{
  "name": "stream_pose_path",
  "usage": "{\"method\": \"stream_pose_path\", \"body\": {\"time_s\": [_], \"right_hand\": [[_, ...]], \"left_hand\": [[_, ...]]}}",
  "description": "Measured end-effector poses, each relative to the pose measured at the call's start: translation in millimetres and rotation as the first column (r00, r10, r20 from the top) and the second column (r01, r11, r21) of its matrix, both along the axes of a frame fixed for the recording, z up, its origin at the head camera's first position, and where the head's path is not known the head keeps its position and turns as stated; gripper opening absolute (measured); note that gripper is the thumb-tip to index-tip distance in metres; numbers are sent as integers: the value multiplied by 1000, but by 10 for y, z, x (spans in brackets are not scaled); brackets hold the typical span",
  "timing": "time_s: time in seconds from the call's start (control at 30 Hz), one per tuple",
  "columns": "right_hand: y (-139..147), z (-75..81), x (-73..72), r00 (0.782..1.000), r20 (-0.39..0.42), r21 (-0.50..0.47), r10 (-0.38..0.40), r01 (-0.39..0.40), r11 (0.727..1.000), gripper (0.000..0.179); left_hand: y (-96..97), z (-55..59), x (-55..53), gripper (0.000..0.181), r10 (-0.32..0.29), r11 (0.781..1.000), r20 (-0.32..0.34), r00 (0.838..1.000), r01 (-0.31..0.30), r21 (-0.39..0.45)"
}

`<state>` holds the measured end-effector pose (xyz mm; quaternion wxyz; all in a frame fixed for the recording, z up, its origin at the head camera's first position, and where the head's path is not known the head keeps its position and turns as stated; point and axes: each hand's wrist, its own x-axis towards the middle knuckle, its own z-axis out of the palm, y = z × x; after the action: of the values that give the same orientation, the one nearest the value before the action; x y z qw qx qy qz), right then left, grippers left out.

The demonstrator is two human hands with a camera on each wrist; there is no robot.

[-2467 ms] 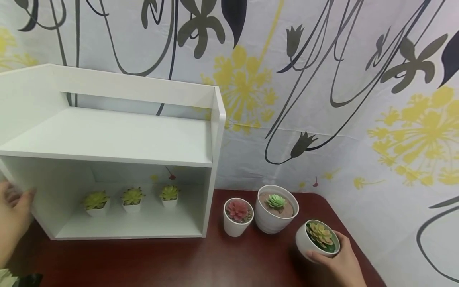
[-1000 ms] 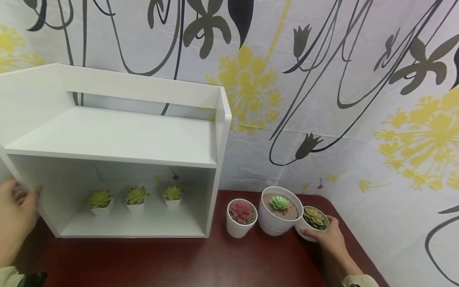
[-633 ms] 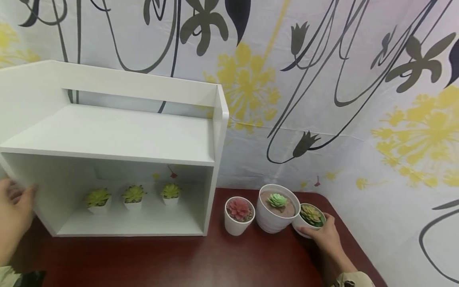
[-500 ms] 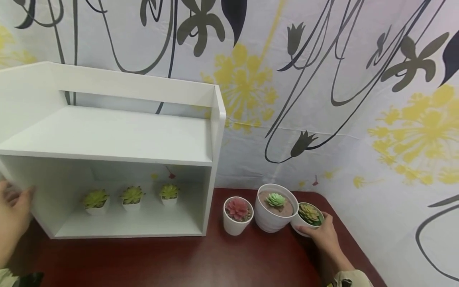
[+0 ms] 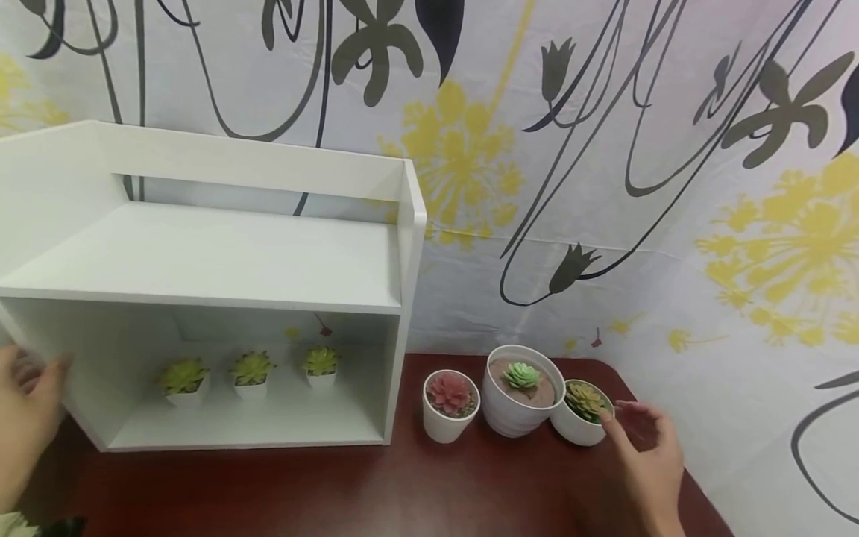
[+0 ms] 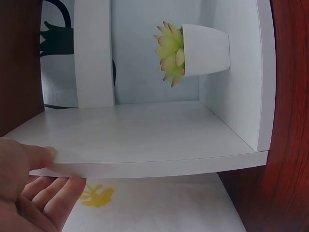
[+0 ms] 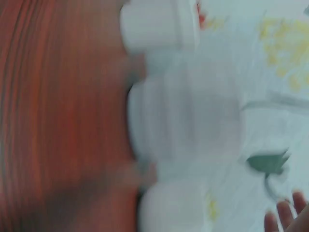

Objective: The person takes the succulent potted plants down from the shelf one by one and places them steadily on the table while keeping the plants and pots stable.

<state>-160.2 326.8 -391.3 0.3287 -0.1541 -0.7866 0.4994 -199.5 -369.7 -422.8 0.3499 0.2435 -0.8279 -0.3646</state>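
Observation:
My left hand (image 5: 28, 418) grips the left side panel of a white two-tier shelf (image 5: 248, 253); in the left wrist view the thumb lies on the panel's (image 6: 130, 140) inner face, the fingers on its outer side. My right hand (image 5: 649, 470) is apart from everything, fingers loosely spread, just right of a low white pot (image 5: 582, 429) with a yellow-green succulent. That pot stands close against the right of a larger ribbed white pot (image 5: 510, 412) holding a small green succulent. The right wrist view is blurred; only fingertips (image 7: 285, 215) show at its lower right corner.
A white pot (image 5: 443, 426) with a pink succulent stands between shelf and ribbed pot. Small potted succulents sit in the lower compartment: left (image 5: 184, 379), middle (image 5: 251, 371) and right (image 5: 321, 364). The dark red table (image 5: 403, 492) meets a patterned wall cloth (image 5: 604, 216).
My right hand carried the low pot back and left to beside the ribbed pot, then let go and drew away to the right. My left hand keeps its hold on the shelf.

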Motion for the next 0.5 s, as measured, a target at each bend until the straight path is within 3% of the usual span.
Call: {"method": "stream_pose_path", "body": {"time_s": [0.07,0.13,0.23,0.33,0.37,0.5], "right_hand": [[-164,95,104,998,-36,-13,49,-49,999,25],[-346,158,189,990,-53,-19,128,-129,991,21],[-629,197,279,964,-38,16,263,-263,965,16],[-902,173,332,901,-7,-2,433,-433,901,11],[-991,155,344,876,16,-16,481,-481,876,10],[-1302,50,350,753,60,-98,655,-648,755,6]], "left_hand": [[-75,-102,-52,47,5,1000,-49,999,-5,4],[-186,-236,-126,50,15,998,-60,998,-11,66],[-331,-407,-245,53,65,988,21,998,-68,141],[-377,-456,-320,51,118,977,133,984,-139,164],[-358,-438,-323,51,133,979,173,976,-157,134],[-230,-258,-269,46,133,988,160,978,-144,54]]}}
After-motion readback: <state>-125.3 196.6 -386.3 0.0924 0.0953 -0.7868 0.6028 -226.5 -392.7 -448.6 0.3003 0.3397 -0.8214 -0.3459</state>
